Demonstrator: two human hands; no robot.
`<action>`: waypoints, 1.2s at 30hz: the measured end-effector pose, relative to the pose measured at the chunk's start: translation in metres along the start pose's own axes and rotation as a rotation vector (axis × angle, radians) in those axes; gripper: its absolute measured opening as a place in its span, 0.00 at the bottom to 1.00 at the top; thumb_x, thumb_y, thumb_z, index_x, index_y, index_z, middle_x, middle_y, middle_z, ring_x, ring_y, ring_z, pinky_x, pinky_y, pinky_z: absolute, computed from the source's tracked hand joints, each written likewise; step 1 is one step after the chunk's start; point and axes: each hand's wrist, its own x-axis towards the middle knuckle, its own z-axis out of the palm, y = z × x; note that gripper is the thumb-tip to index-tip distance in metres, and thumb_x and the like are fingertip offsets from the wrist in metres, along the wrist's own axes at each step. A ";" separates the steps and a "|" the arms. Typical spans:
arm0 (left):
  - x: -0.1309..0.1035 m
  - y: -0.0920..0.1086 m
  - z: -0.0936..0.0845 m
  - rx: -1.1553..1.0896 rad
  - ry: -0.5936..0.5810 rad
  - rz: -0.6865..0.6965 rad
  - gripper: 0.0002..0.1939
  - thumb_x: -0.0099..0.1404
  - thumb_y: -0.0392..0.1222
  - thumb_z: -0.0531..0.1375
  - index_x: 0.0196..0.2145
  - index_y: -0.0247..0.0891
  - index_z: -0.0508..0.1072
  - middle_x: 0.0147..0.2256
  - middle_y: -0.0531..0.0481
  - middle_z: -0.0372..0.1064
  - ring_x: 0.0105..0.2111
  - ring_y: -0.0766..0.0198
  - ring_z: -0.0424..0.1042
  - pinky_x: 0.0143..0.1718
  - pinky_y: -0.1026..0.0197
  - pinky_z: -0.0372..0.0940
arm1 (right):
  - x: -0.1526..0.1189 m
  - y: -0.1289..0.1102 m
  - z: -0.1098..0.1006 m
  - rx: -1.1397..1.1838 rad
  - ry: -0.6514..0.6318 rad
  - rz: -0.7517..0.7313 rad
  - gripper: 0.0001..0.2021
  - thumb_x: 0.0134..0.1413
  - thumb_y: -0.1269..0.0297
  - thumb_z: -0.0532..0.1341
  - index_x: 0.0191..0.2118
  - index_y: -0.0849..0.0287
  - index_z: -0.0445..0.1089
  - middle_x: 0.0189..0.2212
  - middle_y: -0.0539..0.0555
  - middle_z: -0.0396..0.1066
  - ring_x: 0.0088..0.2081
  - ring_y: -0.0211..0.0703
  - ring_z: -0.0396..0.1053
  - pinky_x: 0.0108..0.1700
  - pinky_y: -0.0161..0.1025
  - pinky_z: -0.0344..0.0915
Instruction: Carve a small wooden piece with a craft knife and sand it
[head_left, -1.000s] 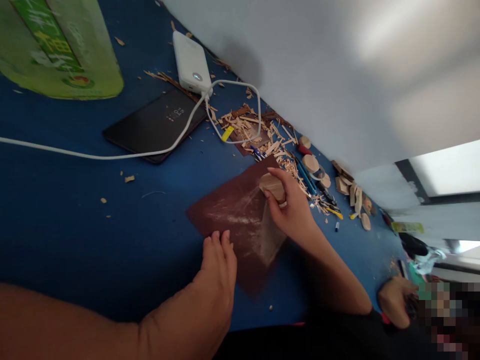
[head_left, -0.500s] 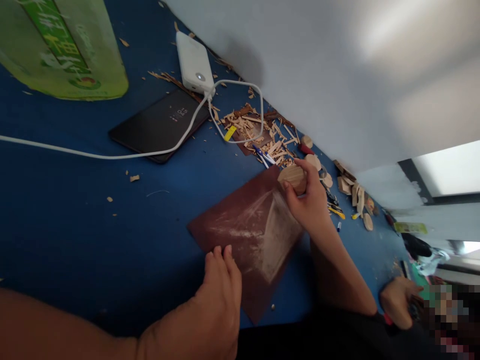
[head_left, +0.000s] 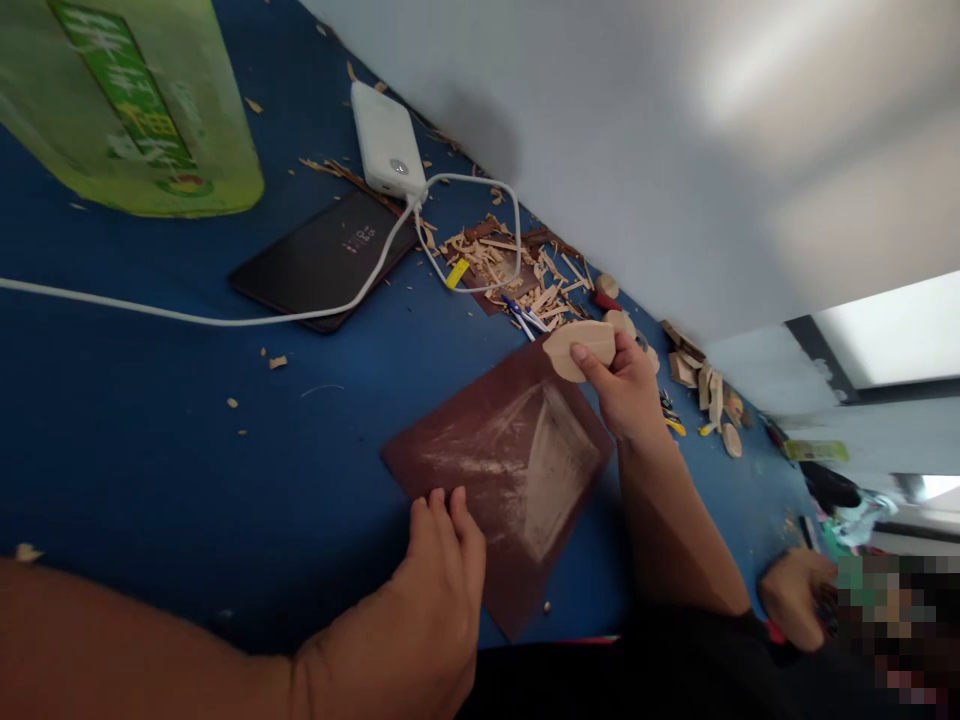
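A brown-red sheet of sandpaper (head_left: 465,430) lies flat on the blue table, streaked with pale dust. On its near left edge rests my left hand (head_left: 442,580), fingers stretched out and pressing down, holding nothing. My right hand (head_left: 634,390) grips a flat, pale piece of wood (head_left: 574,345) between thumb and fingers, over the sheet's far corner. The broad face of the wood is turned toward me, with a faint line along it; its right end is hidden by the fingers.
Wood shavings (head_left: 551,300) and pens (head_left: 521,315) lie beyond the sandpaper. A phone (head_left: 315,260), a white power bank (head_left: 386,135) with a cable, and a green pouch (head_left: 165,120) stand left. Wood blocks (head_left: 686,365) line the wall (head_left: 600,150). Another person's hand (head_left: 795,595) is at right.
My right hand has turned the piece of wood, so its broad face now shows instead of its grained edge. My left hand stays on the sandpaper. The view has shifted slightly.
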 end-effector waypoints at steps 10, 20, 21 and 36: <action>0.003 0.009 0.018 0.125 -0.009 -0.023 0.29 0.54 0.59 0.70 0.47 0.36 0.88 0.56 0.19 0.79 0.52 0.21 0.79 0.54 0.23 0.67 | 0.045 -0.023 0.024 0.351 -0.332 0.267 0.29 0.52 0.37 0.76 0.51 0.51 0.76 0.48 0.55 0.82 0.49 0.53 0.81 0.50 0.50 0.81; 0.002 0.015 0.028 0.131 -0.033 -0.067 0.29 0.53 0.54 0.71 0.50 0.38 0.87 0.59 0.20 0.77 0.55 0.18 0.77 0.56 0.21 0.66 | 0.099 -0.025 -0.007 0.256 0.029 0.092 0.29 0.50 0.36 0.76 0.48 0.50 0.70 0.43 0.50 0.81 0.44 0.48 0.80 0.44 0.47 0.82; 0.002 0.016 0.027 0.135 -0.050 -0.069 0.29 0.55 0.55 0.71 0.51 0.39 0.86 0.60 0.21 0.76 0.56 0.18 0.77 0.56 0.21 0.65 | 0.092 -0.028 -0.013 0.260 0.047 0.070 0.30 0.49 0.35 0.76 0.47 0.50 0.71 0.43 0.51 0.81 0.44 0.49 0.80 0.43 0.48 0.83; 0.005 -0.014 0.018 0.073 -0.120 -0.153 0.33 0.64 0.54 0.69 0.61 0.31 0.79 0.66 0.22 0.70 0.63 0.23 0.73 0.61 0.28 0.67 | 0.028 -0.015 -0.045 0.356 0.170 0.118 0.27 0.51 0.43 0.78 0.51 0.48 0.72 0.44 0.49 0.81 0.37 0.46 0.82 0.31 0.41 0.82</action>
